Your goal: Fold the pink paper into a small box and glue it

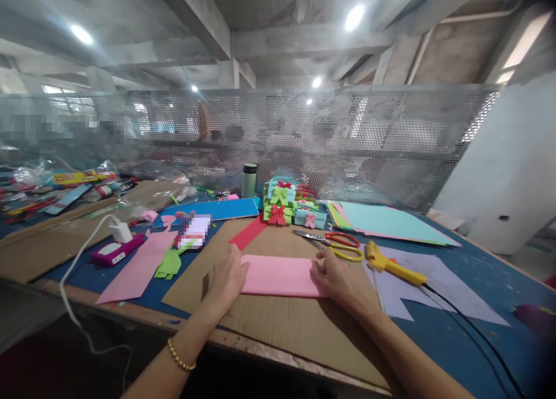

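Pink sheet (280, 276) flat on cardboard (278, 329), long axis left-to-right, my left hand (226, 276) and right hand (341, 278) holding its ends

A folded sheet (280, 276) lies on flat cardboard (260, 318) atop a worktable (490, 286), with scissors (345, 245) behind its right end and a strip (247, 234) behind its left. Farther back, craft boxes (278, 207) are grouped, a bottle (249, 182) standing behind them to the left. At right, a glue gun (395, 266) rests on loose paper (456, 283), before stacked sheets (395, 220). At left, a long cutout (139, 268) lies between the cardboard and a charging plug (120, 232). A perforated screen (373, 156) spans the background.
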The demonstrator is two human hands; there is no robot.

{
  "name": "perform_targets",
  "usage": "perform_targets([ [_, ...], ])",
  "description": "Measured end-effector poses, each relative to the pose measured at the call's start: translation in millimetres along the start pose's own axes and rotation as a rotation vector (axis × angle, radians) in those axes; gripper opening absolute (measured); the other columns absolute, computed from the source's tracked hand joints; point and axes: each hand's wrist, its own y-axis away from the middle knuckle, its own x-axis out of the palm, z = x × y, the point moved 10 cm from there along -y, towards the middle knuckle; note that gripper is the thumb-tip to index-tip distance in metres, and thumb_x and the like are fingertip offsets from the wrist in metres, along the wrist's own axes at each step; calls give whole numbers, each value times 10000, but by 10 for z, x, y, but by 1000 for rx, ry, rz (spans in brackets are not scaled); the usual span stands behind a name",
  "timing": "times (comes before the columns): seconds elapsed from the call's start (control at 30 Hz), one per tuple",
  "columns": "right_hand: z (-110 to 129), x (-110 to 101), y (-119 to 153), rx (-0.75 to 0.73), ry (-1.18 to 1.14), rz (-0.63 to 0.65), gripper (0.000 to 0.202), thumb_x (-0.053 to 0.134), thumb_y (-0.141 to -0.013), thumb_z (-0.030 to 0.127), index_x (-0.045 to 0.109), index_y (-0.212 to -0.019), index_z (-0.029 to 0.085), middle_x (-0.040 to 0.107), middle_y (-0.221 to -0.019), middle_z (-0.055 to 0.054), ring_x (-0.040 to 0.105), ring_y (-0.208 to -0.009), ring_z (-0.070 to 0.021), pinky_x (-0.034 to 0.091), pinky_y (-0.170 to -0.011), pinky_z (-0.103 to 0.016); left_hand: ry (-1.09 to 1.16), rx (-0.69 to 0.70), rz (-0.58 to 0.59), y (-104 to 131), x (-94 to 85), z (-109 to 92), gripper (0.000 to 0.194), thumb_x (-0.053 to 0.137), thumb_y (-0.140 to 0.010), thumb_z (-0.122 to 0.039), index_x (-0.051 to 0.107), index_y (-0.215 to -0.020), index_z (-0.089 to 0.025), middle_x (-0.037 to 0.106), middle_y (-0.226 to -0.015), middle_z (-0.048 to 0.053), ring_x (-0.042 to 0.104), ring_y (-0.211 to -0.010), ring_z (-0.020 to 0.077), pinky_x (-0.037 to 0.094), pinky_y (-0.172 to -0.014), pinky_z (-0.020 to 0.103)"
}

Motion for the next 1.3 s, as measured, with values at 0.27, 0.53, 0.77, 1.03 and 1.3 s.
perform_targets([
  [0.27,36,-27,2,-10,23,6,208,492,-908,274,570,-1069,168,717,-774,-50,657,-710,-208,255,-559,-277,-10,41,4,-13,22,-28,179,522,-934,-323,597,-1036,-198,713,-1013,105,670,-971,266,433,-708,318],
  [0.53,38,-35,-1,-41,1,-32,193,495,-883,236,566,-1046,162,685,-714,-39,630,-656,-196,244,-553,-275,-83,106,-35,-14,33,-87,240,521,-940,-301,631,-1140,-227,732,-1036,93,680,-964,256,466,-749,331],
  [0.77,-91,139,-105,-72,-30,-55,250,485,-894,324,549,-1085,177,669,-676,-14,620,-622,-197,258,-546,-273,-211,204,-118,-18,83,-174,242,503,-942,-269,722,-1017,-200,726,-944,113,698,-875,265,492,-703,341],
  [1.03,-55,82,-80,-83,3,-54,252,476,-896,334,557,-1086,189,682,-690,-7,618,-614,-194,249,-538,-276,-287,256,-184,41,56,-232,320,405,-953,-140,725,-940,-123,708,-899,149,685,-852,284,484,-735,393],
  [1.3,31,-17,-10,-28,23,-15,226,486,-917,275,569,-1100,171,710,-769,-40,654,-707,-202,262,-556,-276,-341,397,-204,99,-1,-383,301,395,-921,-37,685,-974,-102,664,-983,157,619,-938,277,424,-837,429],
])
